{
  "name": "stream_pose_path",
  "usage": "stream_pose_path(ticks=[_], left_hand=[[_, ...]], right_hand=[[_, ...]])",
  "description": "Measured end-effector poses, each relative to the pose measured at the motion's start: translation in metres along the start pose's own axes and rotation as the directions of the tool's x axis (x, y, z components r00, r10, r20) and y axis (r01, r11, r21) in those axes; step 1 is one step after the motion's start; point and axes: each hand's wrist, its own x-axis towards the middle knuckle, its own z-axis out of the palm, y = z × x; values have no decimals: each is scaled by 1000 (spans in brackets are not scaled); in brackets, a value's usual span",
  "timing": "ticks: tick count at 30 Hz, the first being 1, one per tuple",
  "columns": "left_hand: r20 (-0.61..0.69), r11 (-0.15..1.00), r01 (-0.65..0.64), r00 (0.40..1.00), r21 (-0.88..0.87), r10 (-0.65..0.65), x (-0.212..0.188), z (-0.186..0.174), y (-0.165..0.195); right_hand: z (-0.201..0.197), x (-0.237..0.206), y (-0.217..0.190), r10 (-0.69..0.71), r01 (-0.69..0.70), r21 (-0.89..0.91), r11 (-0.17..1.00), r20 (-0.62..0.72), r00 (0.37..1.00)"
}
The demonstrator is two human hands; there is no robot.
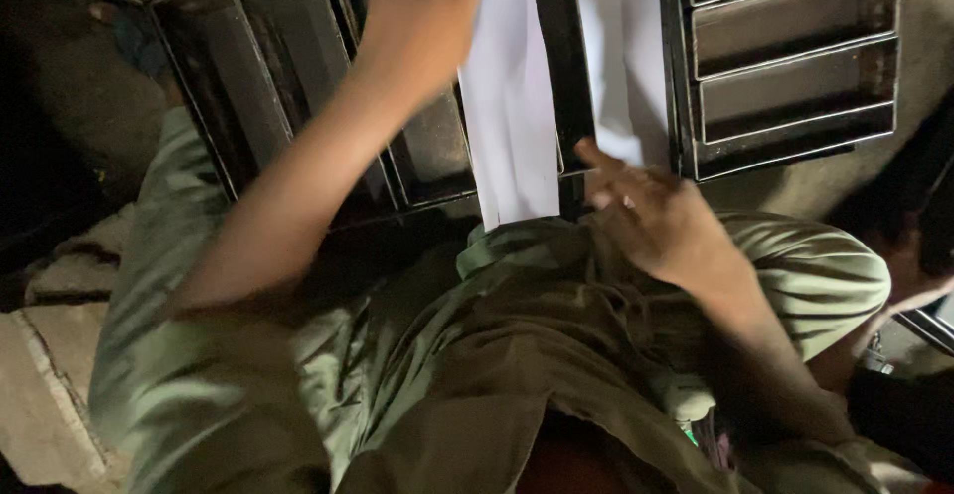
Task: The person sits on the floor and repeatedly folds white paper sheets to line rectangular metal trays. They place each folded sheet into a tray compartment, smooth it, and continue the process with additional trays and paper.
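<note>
Head view | white paper sheet (512,126) under left hand (422,7) | right fingers (599,161) beside it

I see loose olive-green clothing, creased and bunched across the lap and knees. My left hand (422,12) and right hand (656,216) are bare, with no gloves. Both forearms are uncovered, no sleeves reaching them.

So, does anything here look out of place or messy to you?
Only slightly. One white paper sheet overhangs the near edge of the dark metal tray, under the left hand. The right hand touches another white sheet. No spill or damage shows.
</note>
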Motion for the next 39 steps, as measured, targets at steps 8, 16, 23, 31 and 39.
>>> stream_pose_path(ticks=[8,16,23,31,39], left_hand=[[169,788,-24,972,-615,161,-97,-36,75],[-42,874,-2,999,-485,-21,-99,18,79],[11,846,27,1000,-532,-25,-96,2,80],[-24,873,-116,993,-473,118,-99,-11,79],[40,921,21,999,-389,-6,-93,7,82]], right_hand=[[17,35,-2,-323,325,-363,873,68,944],[39,53,8,-32,120,-265,957,312,950],[33,40,30,-180,202,-98,974,202,963],[26,29,34,-134,140,-13,990,234,963],[43,21,56,-250,243,-96,965,-69,966]])
